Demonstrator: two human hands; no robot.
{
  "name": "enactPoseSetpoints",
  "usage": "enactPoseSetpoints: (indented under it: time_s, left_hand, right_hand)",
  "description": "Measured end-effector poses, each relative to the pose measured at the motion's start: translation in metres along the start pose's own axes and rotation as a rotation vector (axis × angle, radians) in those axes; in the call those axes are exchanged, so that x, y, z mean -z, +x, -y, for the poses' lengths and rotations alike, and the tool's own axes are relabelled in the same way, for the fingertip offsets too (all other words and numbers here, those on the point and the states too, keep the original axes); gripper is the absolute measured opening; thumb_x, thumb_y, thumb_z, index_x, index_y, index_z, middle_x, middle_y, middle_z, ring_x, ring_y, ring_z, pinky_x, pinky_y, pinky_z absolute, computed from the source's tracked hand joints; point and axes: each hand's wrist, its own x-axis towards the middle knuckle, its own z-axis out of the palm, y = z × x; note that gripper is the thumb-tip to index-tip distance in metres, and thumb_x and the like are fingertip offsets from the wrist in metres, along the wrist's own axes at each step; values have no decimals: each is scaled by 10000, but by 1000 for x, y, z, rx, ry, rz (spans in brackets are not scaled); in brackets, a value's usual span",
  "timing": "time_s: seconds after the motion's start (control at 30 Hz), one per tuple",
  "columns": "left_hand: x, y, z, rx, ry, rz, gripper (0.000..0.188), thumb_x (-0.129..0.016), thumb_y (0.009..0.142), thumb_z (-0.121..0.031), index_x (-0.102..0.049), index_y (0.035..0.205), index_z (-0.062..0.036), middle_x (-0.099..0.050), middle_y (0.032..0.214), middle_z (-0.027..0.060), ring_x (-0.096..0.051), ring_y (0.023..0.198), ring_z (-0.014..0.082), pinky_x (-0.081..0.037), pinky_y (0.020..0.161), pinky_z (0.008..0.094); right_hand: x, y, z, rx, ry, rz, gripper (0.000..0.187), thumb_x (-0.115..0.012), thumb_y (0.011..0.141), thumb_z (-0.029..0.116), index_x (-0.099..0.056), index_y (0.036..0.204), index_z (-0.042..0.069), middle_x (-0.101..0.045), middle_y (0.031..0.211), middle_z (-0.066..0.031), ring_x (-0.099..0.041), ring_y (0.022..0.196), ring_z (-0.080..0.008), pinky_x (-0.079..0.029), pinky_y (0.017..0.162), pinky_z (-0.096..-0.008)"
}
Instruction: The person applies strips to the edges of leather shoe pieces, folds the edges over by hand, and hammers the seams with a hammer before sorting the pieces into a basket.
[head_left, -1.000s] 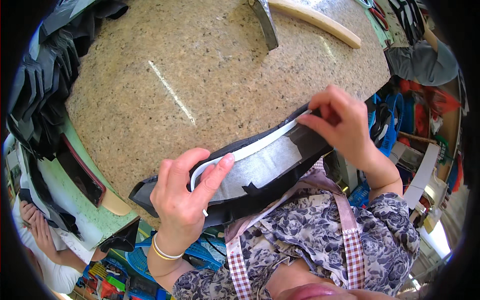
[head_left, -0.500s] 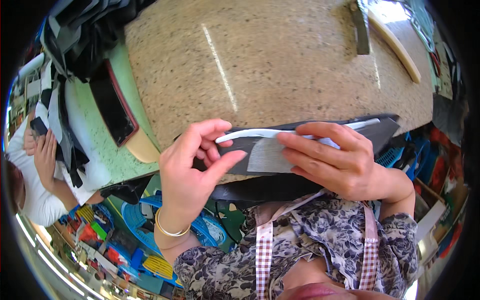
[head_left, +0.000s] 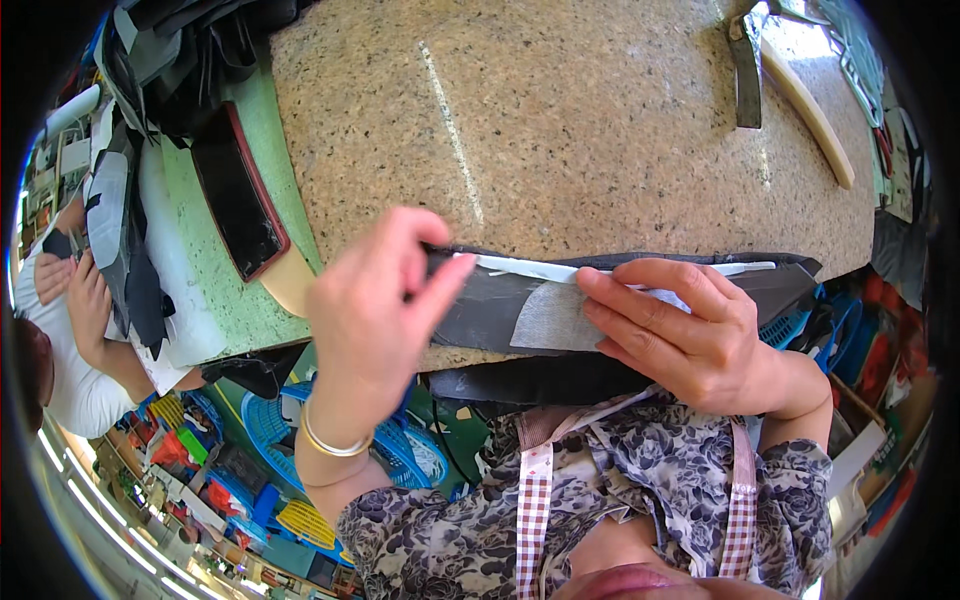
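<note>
At the desk's near side, the white strip point(head_left: 535, 269) seems laid, not yet covered, along the dark piece point(head_left: 470, 318), right hand point(head_left: 690, 335) over it, left hand point(head_left: 365, 310) at its left end, both grips unclear.

Surroundings, bench and floor level.
Upper right: hammer point(head_left: 747, 85) with wooden handle, lying on the speckled stone slab point(head_left: 600, 150). Left: green-topped table point(head_left: 287, 150) bearing a black oblong piece point(head_left: 238, 195) with dark-red rim; dark sheets point(head_left: 165, 60) heaped toward its far end. Far left: person in white top point(head_left: 92, 398). Lower left: blue plastic basket point(head_left: 262, 428), open-sided.
</note>
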Motion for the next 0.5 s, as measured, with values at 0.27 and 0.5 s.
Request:
enactPoseSetpoints:
  time_s: [0.27,0.5]
  left_hand:
    - [-14,-22,-31,-728,145,-93,245,-703,734,-263,-629,937,-146,-580,899,8,-571,819,197,-455,681,346]
    - [-14,-27,-42,-1107,349,-741,207,-732,703,-137,-704,908,-125,-636,885,-9,-537,807,185,-393,634,286]
  right_hand:
    - [23,-2,-9,-26,193,71,552,-732,643,111,-561,1140,-56,-619,1153,-200,-634,991,-320,-548,753,-404]
    - [57,-2,10,136,-261,-199,507,-652,723,66,-526,1196,-65,-614,1147,-286,-612,1088,-398,-519,928,-434]
